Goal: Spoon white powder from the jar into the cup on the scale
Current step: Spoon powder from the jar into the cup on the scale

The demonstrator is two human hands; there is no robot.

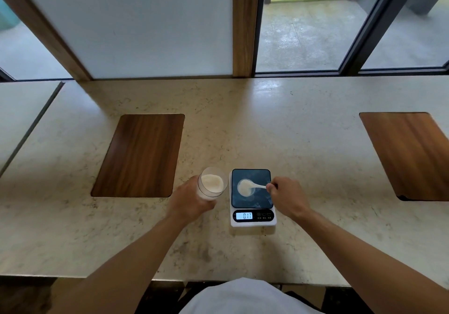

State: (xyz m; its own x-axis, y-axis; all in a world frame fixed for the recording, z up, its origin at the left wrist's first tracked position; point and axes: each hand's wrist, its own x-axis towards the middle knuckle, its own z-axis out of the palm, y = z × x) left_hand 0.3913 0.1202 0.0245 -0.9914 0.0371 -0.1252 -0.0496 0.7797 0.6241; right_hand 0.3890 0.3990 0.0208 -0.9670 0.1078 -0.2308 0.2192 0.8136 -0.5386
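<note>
A clear jar with white powder inside is tilted toward the right, and my left hand grips it from the left, just left of the scale. The white digital scale has a dark weighing plate, and its lit display shows digits. A small clear cup with white powder in it stands on the plate. My right hand pinches the handle of a white spoon, whose bowl is over the cup's mouth.
The scale sits near the front of a pale stone counter. Dark wooden inlays lie at the left and far right. A window and a white panel rise behind the counter. A narrow gap divides the counter at far left.
</note>
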